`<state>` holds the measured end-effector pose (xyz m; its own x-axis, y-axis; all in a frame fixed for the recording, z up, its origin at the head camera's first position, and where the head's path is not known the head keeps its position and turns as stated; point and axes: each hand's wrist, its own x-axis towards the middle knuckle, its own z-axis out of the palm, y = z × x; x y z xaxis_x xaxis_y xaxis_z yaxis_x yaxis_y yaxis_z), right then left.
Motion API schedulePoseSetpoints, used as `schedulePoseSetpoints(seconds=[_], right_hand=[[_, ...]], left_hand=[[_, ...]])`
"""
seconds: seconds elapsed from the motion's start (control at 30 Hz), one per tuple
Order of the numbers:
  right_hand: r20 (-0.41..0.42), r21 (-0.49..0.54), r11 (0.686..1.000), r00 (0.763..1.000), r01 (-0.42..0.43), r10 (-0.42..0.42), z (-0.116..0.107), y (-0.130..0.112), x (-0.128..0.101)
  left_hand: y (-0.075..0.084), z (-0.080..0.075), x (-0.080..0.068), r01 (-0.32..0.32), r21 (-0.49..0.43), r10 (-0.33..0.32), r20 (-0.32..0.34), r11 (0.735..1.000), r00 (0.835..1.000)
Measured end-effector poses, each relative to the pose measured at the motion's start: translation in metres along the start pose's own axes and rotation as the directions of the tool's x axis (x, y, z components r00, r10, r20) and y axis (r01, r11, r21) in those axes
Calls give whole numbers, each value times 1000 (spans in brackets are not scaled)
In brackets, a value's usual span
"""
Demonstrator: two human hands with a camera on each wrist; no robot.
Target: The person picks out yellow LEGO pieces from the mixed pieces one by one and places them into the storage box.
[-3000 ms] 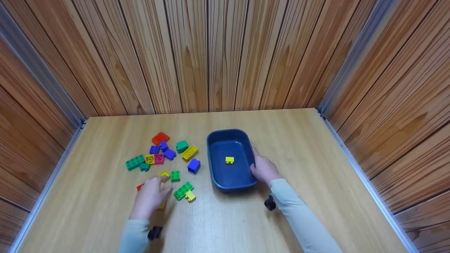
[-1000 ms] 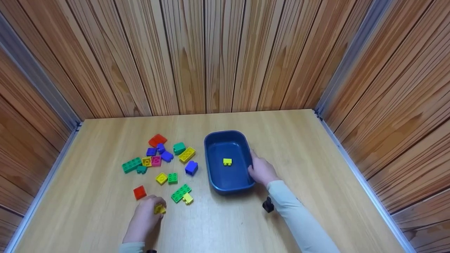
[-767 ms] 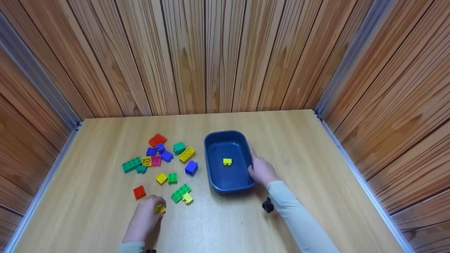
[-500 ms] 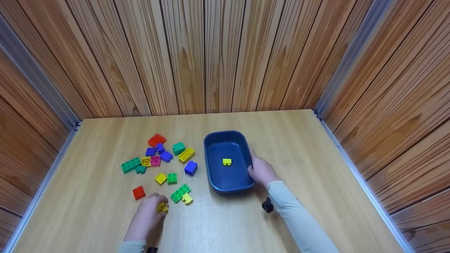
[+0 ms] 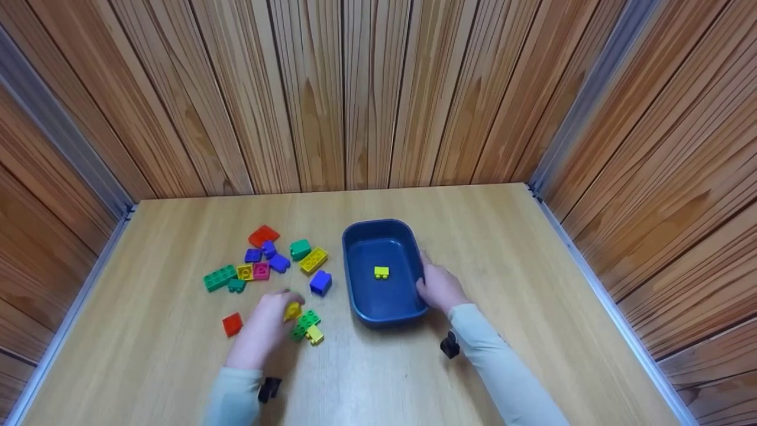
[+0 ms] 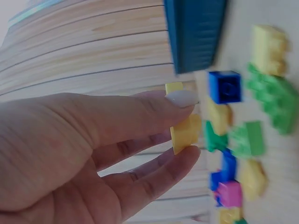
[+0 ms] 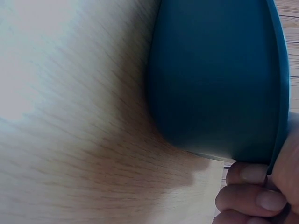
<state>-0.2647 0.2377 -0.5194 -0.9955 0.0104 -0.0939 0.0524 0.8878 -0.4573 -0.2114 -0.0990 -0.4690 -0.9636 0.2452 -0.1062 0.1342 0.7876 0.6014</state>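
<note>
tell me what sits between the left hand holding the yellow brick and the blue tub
In the head view, only bare table lies between the left hand, pinching a yellow brick, and the blue tub; the blue cube sits just beyond that line.

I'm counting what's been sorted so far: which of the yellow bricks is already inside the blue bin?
The small yellow brick lying alone on the floor of the blue bin. Another yellow brick is pinched in the left hand; the other yellow ones lie on the table.
</note>
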Motion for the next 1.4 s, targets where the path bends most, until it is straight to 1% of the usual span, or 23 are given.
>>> schedulePoseSetpoints(seconds=[0.13, 0.23, 0.33, 0.47, 0.57, 0.77, 0.83, 1.03, 1.13, 1.27, 1.4], right_hand=[[15, 23, 1000, 1000, -21, 21, 2, 1, 0], [-6, -1, 1000, 1000, -1, 1, 3, 2, -1], [-18, -20, 1000, 1000, 15, -15, 4, 2, -1], [-1, -2, 1000, 1000, -3, 3, 4, 2, -1], [0, 5, 1000, 1000, -9, 9, 4, 2, 0], [-25, -7, 1000, 1000, 7, -7, 3, 4, 0], [-28, -7, 1000, 1000, 9, -9, 2, 4, 0], [-34, -14, 1000, 999, 8, -9, 0, 4, 0], [-28, -5, 1000, 1000, 6, -6, 1, 4, 0], [-40, -20, 999, 999, 26, -27, 2, 3, 0], [-31, -20, 1000, 999, 21, -22, 2, 2, 0]], left_hand=[[18, -6, 14, -46, 1, 46, -28, 999, 999], [30, -8, 25, -83, 3, 83, -31, 997, 996], [40, -9, 35, -109, -16, 109, -31, 994, 994], [53, -9, 44, -140, -35, 139, -36, 989, 990], [60, -9, 49, -152, -34, 150, -40, 988, 988], [71, -4, 60, -136, -48, 136, -22, 989, 991], [74, -2, 63, -141, -54, 141, -12, 989, 990], [84, 3, 74, -201, -69, 202, 2, 977, 979], [91, 5, 79, -223, -76, 224, 5, 972, 975], [100, 7, 84, -254, -77, 255, 5, 964, 967], [110, 8, 90, -276, -71, 277, 2, 958, 961]])
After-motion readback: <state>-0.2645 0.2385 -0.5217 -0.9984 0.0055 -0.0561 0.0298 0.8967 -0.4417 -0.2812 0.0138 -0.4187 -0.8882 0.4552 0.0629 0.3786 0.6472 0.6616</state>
